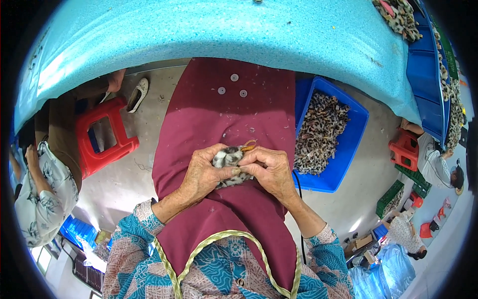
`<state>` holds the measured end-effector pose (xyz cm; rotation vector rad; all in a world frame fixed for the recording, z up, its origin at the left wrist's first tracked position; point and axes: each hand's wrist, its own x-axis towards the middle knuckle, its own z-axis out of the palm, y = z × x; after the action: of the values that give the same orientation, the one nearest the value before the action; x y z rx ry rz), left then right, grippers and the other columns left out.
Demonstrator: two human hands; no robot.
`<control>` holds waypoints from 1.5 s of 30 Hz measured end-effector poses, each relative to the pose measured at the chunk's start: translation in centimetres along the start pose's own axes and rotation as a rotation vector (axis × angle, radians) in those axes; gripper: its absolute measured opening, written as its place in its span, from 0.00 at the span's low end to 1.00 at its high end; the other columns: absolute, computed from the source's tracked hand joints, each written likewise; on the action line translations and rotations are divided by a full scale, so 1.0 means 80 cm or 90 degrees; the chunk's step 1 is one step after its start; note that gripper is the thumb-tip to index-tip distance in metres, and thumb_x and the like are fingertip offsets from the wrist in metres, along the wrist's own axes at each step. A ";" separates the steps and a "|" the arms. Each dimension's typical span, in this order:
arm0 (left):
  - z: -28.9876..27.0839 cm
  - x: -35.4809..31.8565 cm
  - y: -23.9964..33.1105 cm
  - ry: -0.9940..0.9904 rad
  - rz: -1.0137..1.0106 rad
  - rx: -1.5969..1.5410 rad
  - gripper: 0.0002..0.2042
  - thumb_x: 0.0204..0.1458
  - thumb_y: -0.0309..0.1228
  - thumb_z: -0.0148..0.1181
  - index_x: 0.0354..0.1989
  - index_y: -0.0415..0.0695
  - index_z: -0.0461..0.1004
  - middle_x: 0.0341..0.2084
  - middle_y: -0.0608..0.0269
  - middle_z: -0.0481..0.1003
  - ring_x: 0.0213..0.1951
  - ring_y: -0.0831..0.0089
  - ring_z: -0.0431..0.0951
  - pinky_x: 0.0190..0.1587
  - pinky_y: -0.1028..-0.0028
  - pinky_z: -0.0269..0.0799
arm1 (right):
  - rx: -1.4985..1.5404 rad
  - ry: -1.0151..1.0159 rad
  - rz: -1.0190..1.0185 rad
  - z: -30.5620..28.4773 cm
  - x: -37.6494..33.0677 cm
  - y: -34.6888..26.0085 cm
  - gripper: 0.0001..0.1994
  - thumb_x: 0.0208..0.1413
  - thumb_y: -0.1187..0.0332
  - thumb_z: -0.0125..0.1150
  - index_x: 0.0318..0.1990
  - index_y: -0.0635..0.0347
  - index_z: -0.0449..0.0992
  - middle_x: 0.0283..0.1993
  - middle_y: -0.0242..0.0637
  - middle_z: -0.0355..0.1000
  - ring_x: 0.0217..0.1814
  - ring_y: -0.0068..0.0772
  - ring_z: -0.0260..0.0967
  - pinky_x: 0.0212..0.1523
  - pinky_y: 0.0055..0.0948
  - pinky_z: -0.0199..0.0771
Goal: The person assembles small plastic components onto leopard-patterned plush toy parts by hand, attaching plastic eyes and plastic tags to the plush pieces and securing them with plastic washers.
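The turquoise table top is the largest item, arching across the frame from nine o'clock through twelve to three o'clock. Below it, at centre, a maroon apron covers the person's lap; three small pale discs lie on it toward twelve o'clock.

At two to three o'clock from the hands, a blue plastic crate stands on the floor, filled with small leopard-print fabric pieces. It is rectangular, open-topped and carries no visible label. More blue crates run along the rim at two o'clock, with similar patterned pieces heaped beside them. A red plastic stool stands at nine o'clock, and a second red stool at three o'clock. A green crate sits at four o'clock, with small cardboard boxes near five o'clock; their markings are too small to make out.

The small spotted fabric item sits at frame centre, above the apron. It is grey-white with dark spots, and an orange loop projects at its one o'clock edge. The left hand is closed around its left and lower side. The right hand pinches its right edge between thumb and fingers. Both hands touch each other over the item.
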<state>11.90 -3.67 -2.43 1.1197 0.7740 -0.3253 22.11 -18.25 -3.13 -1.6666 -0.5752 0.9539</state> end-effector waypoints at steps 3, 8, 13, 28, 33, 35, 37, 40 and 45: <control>0.001 -0.001 0.002 0.004 0.019 0.050 0.13 0.42 0.21 0.63 0.37 0.39 0.71 0.28 0.69 0.74 0.31 0.83 0.72 0.35 0.81 0.69 | 0.003 0.010 0.004 0.000 0.001 -0.003 0.05 0.42 0.80 0.58 0.30 0.67 0.75 0.28 0.39 0.73 0.30 0.29 0.72 0.32 0.25 0.71; 0.001 -0.008 0.006 -0.002 0.117 0.168 0.13 0.45 0.24 0.59 0.40 0.38 0.69 0.28 0.66 0.74 0.32 0.80 0.72 0.37 0.78 0.69 | 0.045 -0.007 0.048 -0.009 -0.002 -0.018 0.05 0.43 0.79 0.58 0.31 0.67 0.75 0.29 0.38 0.74 0.32 0.29 0.73 0.33 0.24 0.72; -0.002 -0.021 0.019 -0.029 0.245 0.251 0.13 0.44 0.19 0.56 0.41 0.38 0.67 0.31 0.56 0.73 0.35 0.68 0.75 0.39 0.73 0.70 | 0.077 0.064 -0.111 -0.033 0.023 -0.033 0.10 0.45 0.75 0.60 0.37 0.66 0.74 0.35 0.39 0.73 0.34 0.29 0.72 0.36 0.23 0.71; -0.029 -0.052 0.026 -0.071 0.788 0.383 0.16 0.29 0.17 0.61 0.32 0.38 0.69 0.31 0.52 0.67 0.30 0.56 0.73 0.29 0.64 0.72 | 0.150 -0.024 -0.272 0.023 -0.028 -0.058 0.12 0.29 0.83 0.62 0.26 0.61 0.74 0.24 0.35 0.68 0.25 0.32 0.69 0.23 0.27 0.68; -0.026 -0.059 0.015 -0.048 0.782 0.276 0.15 0.35 0.18 0.62 0.34 0.37 0.68 0.33 0.54 0.65 0.33 0.52 0.74 0.30 0.63 0.73 | 0.132 -0.020 -0.348 0.032 -0.027 -0.065 0.08 0.31 0.81 0.65 0.24 0.65 0.75 0.23 0.39 0.69 0.22 0.35 0.69 0.22 0.28 0.70; -0.015 -0.048 0.006 -0.020 0.774 0.194 0.13 0.38 0.18 0.61 0.33 0.37 0.67 0.33 0.54 0.65 0.33 0.52 0.74 0.31 0.63 0.73 | 0.105 0.008 -0.374 0.038 -0.027 -0.069 0.08 0.32 0.80 0.65 0.24 0.65 0.76 0.23 0.39 0.69 0.22 0.35 0.69 0.22 0.28 0.70; -0.014 -0.044 0.007 -0.031 0.747 0.087 0.08 0.44 0.17 0.57 0.31 0.37 0.65 0.33 0.53 0.66 0.33 0.54 0.75 0.30 0.65 0.74 | 0.107 0.018 -0.365 0.041 -0.027 -0.070 0.08 0.32 0.80 0.65 0.25 0.65 0.76 0.23 0.39 0.70 0.23 0.34 0.69 0.23 0.28 0.70; -0.017 -0.043 -0.002 -0.075 0.719 0.075 0.06 0.46 0.17 0.55 0.31 0.35 0.64 0.32 0.50 0.68 0.31 0.56 0.75 0.30 0.65 0.74 | 0.115 0.027 -0.296 0.039 -0.033 -0.070 0.09 0.32 0.82 0.63 0.26 0.64 0.75 0.26 0.39 0.70 0.25 0.33 0.69 0.25 0.28 0.70; -0.016 -0.036 -0.015 -0.018 0.793 0.174 0.05 0.35 0.14 0.53 0.24 0.34 0.67 0.25 0.47 0.71 0.21 0.63 0.72 0.22 0.69 0.71 | 0.199 -0.093 -0.073 0.034 -0.038 -0.053 0.09 0.37 0.83 0.63 0.29 0.64 0.75 0.27 0.37 0.72 0.30 0.22 0.71 0.28 0.21 0.71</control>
<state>8.68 -3.44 -1.48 1.6336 -0.0974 0.6211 18.53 -17.78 1.57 -1.2807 -0.5799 1.0293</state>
